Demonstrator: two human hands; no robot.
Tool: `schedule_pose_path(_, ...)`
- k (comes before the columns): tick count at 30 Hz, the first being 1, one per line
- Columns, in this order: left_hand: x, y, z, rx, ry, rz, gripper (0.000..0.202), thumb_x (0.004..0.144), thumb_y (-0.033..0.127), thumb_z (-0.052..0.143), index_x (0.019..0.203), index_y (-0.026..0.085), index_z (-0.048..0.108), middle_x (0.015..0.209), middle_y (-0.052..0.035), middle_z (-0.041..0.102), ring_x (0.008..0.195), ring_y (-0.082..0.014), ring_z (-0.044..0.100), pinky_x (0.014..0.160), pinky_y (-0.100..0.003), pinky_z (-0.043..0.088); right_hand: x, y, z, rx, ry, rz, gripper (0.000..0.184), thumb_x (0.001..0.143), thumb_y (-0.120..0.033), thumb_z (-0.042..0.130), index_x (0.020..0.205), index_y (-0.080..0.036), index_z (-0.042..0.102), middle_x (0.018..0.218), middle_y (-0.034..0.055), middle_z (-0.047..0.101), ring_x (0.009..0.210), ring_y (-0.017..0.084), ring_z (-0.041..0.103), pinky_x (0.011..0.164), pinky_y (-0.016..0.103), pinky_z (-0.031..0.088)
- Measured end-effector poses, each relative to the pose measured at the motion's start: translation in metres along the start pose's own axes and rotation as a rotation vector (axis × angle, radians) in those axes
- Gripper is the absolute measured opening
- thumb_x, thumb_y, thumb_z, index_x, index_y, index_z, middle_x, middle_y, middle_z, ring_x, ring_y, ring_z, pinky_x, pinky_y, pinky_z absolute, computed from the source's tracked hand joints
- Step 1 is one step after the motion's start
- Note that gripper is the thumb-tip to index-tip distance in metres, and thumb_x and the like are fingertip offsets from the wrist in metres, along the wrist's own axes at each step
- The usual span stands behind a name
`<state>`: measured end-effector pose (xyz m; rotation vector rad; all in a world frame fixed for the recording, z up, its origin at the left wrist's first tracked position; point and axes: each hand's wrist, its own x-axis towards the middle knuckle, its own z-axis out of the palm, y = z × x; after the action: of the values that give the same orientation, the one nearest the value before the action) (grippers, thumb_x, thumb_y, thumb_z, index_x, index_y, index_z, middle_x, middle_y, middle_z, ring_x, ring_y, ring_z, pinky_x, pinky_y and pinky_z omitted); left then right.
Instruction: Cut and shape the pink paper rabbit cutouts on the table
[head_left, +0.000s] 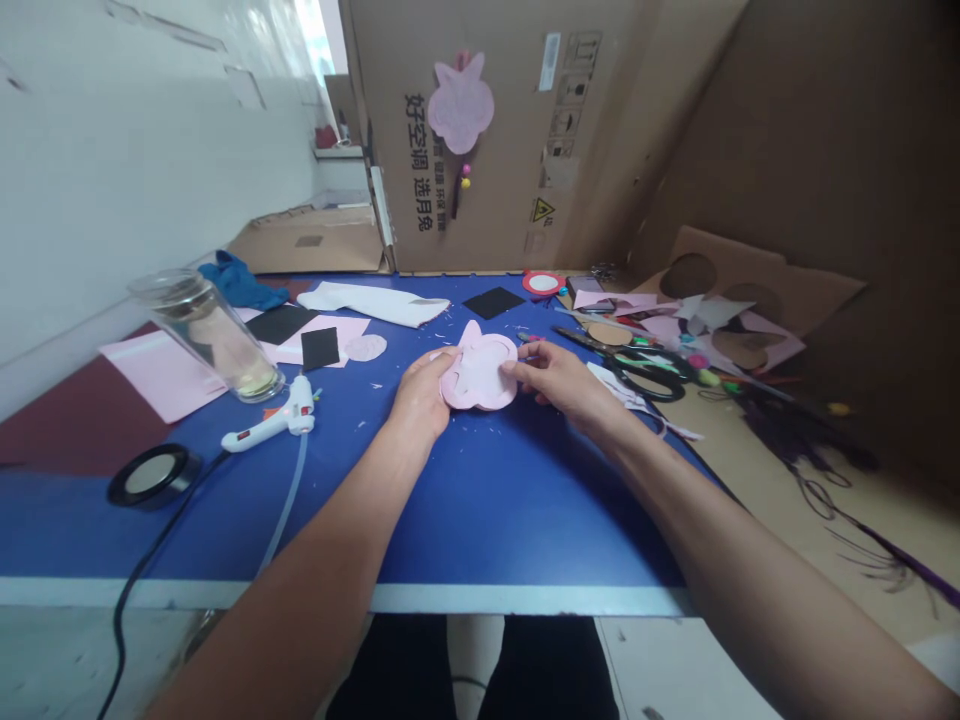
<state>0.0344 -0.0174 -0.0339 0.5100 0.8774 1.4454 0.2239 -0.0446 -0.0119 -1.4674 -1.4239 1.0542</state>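
Observation:
A pink felt cutout (474, 397) with a wavy, pointed outline is held just over the blue table, with a paler piece (486, 368) lying on its face. My left hand (421, 393) grips the cutout's left edge, thumb on top and fingers beneath. At the right side, my right hand (561, 378) pinches the edge of the paler piece between thumb and fingertips; whether it also grips the pink layer I cannot tell. Close to the right hand lie black-handled scissors (651, 372). A black felt square (493, 302) rests beyond the cutout.
Left on the table (480, 520) are a white glue gun (274, 417) with a trailing cord, black tape roll (154, 475), tilted-looking glass (225, 335) and felt sheets. Scraps and pompoms crowd the right. A similar pink shape (460, 105) hangs on the cardboard wall (510, 230).

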Motion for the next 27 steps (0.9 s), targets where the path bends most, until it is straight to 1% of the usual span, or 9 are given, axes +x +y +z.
schedule_pose_path(2, 0.0, 0.0, 0.0, -0.023, 0.005, -0.019, 0.009, 0.078, 0.007, 0.078, 0.082, 0.013, 0.072, 0.08, -0.0064, 0.076, 0.075, -0.0183, 0.072, 0.08, -0.032, 0.058, 0.0, 0.0, 0.001, 0.013, -0.065, 0.038, 0.042, 0.074, -0.047, 0.082, 0.104, -0.021, 0.069, 0.083, 0.0025, 0.071, 0.072, 0.017, 0.059, 0.057, 0.027, 0.038)
schedule_pose_path(6, -0.002, 0.001, 0.0, -0.019, -0.018, -0.034, 0.008, 0.08, 0.007, 0.077, 0.082, 0.013, 0.072, 0.08, -0.0066, 0.076, 0.074, -0.0173, 0.072, 0.079, -0.031, 0.058, 0.0, 0.002, 0.004, 0.074, -0.165, 0.031, 0.035, 0.071, -0.044, 0.084, 0.092, -0.019, 0.071, 0.071, -0.0004, 0.065, 0.061, 0.013, 0.052, 0.053, 0.026, 0.034)
schedule_pose_path(12, -0.003, 0.002, -0.001, -0.001, -0.056, -0.041, 0.013, 0.076, 0.011, 0.083, 0.082, 0.015, 0.071, 0.077, -0.0049, 0.075, 0.072, -0.0168, 0.07, 0.076, -0.03, 0.058, 0.004, 0.006, 0.008, 0.144, -0.17, 0.036, 0.032, 0.065, -0.04, 0.086, 0.082, -0.018, 0.071, 0.061, -0.0031, 0.059, 0.055, 0.011, 0.046, 0.05, 0.026, 0.031)
schedule_pose_path(15, -0.004, 0.002, 0.0, 0.0, -0.038, -0.038, 0.015, 0.072, 0.011, 0.084, 0.08, 0.014, 0.072, 0.076, -0.0048, 0.075, 0.07, -0.0171, 0.07, 0.073, -0.03, 0.057, 0.004, 0.008, 0.009, 0.13, -0.16, 0.052, 0.032, 0.066, -0.04, 0.086, 0.084, -0.018, 0.072, 0.062, -0.0029, 0.059, 0.056, 0.011, 0.046, 0.051, 0.026, 0.032)
schedule_pose_path(17, -0.006, 0.003, 0.0, 0.013, -0.027, -0.005, 0.016, 0.069, 0.013, 0.085, 0.078, 0.014, 0.072, 0.074, -0.0043, 0.074, 0.068, -0.0167, 0.069, 0.07, -0.029, 0.055, 0.003, 0.009, 0.008, 0.102, -0.168, 0.056, 0.034, 0.069, -0.042, 0.085, 0.09, -0.018, 0.073, 0.066, -0.002, 0.062, 0.058, 0.012, 0.049, 0.051, 0.026, 0.033)
schedule_pose_path(19, -0.008, 0.004, 0.0, 0.043, -0.037, 0.028, 0.019, 0.066, 0.016, 0.088, 0.078, 0.014, 0.073, 0.073, -0.004, 0.073, 0.067, -0.0167, 0.068, 0.068, -0.028, 0.054, 0.003, 0.009, 0.007, 0.091, -0.187, 0.049, 0.038, 0.073, -0.045, 0.084, 0.099, -0.02, 0.074, 0.079, 0.0006, 0.069, 0.066, 0.014, 0.055, 0.055, 0.025, 0.037)
schedule_pose_path(23, -0.013, 0.007, 0.001, 0.12, -0.06, 0.071, 0.023, 0.064, 0.022, 0.091, 0.077, 0.016, 0.074, 0.073, -0.0024, 0.072, 0.065, -0.0156, 0.066, 0.066, -0.028, 0.051, 0.003, 0.008, 0.006, 0.172, -0.153, -0.051, 0.043, 0.075, -0.046, 0.085, 0.108, -0.021, 0.073, 0.105, 0.0046, 0.076, 0.088, 0.018, 0.065, 0.074, 0.029, 0.049)
schedule_pose_path(25, -0.015, 0.008, 0.002, 0.155, -0.08, 0.081, 0.02, 0.065, 0.023, 0.09, 0.076, 0.017, 0.075, 0.071, -0.0014, 0.07, 0.063, -0.0142, 0.063, 0.064, -0.027, 0.049, 0.003, 0.006, 0.006, 0.216, -0.106, -0.126, 0.042, 0.076, -0.044, 0.086, 0.109, -0.021, 0.074, 0.107, 0.0046, 0.076, 0.093, 0.019, 0.066, 0.084, 0.031, 0.05)
schedule_pose_path(27, -0.017, 0.008, 0.003, 0.186, -0.103, 0.077, 0.017, 0.065, 0.022, 0.089, 0.076, 0.018, 0.076, 0.069, -0.0009, 0.069, 0.061, -0.0135, 0.061, 0.063, -0.026, 0.048, 0.002, 0.003, 0.006, 0.247, -0.066, -0.155, 0.04, 0.077, -0.044, 0.085, 0.108, -0.022, 0.074, 0.107, 0.004, 0.076, 0.094, 0.019, 0.066, 0.087, 0.032, 0.049)
